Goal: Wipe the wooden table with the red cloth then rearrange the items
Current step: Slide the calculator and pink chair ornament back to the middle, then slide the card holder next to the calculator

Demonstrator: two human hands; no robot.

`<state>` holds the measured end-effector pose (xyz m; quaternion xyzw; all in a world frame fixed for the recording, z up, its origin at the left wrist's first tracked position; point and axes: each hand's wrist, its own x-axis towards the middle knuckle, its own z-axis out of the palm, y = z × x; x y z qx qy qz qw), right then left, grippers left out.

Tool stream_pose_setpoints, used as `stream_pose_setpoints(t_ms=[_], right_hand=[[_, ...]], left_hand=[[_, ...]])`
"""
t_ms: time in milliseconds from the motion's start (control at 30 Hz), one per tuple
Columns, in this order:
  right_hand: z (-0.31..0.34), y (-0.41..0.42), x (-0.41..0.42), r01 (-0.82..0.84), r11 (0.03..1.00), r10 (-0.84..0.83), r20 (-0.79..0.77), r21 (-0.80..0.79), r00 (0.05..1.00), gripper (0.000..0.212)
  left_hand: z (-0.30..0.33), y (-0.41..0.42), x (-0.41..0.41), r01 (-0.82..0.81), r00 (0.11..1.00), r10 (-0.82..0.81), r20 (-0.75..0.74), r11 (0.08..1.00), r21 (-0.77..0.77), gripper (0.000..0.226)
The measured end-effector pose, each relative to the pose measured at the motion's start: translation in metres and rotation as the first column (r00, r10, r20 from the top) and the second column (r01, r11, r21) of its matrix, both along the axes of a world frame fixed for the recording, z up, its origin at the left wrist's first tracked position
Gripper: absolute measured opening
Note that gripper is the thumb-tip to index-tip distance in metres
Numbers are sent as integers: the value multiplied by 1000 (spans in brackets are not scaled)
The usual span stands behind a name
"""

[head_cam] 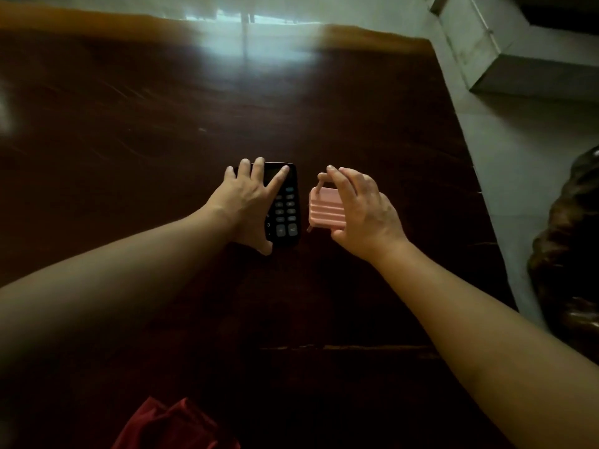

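Observation:
A black calculator [287, 209] lies flat in the middle of the dark wooden table [129, 131]. My left hand [248, 202] rests on its left half with fingers spread, thumb at its near edge. Just right of it, my right hand [364, 212] grips a small pink suitcase-shaped item [325, 210] with ridges and a thin handle, fingertips at the handle, thumb under its near end. The red cloth [175, 426] lies crumpled at the table's near edge, left of centre, apart from both hands.
The table's right edge runs diagonally from the far right toward the near right, with pale floor [518, 157] beyond it. A grey box-like object [505, 47] stands on the floor at the far right. A dark carved wooden piece [570, 247] sits at the right.

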<state>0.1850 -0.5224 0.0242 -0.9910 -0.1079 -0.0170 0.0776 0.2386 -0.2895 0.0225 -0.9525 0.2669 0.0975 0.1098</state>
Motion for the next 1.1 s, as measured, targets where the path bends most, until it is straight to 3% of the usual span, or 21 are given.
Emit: stream_pose_setpoints(t_ms=[367,500,600,733,1100], right_hand=[[5,4,-1,-29,999,27,-51,-42,998,123],[20,20,-11,32,999,-33,54,11,998,104],[31,53,-17,-8,994,-4,108,108,994,84],[39,116,-24,-97,972,84,72,214,994,78],[45,348,-71,-418,858,438,1,299,899,72]], left_hand=[[-7,6,6,22,998,-23,-57,1000,-22,154],[1,27,-10,-14,1000,13,-12,991,-135,134],[11,61,-32,-110,992,122,32,960,-259,109],[27,121,-65,-275,950,310,41,888,-368,95],[56,339,-209,-608,727,686,27,661,-440,78]])
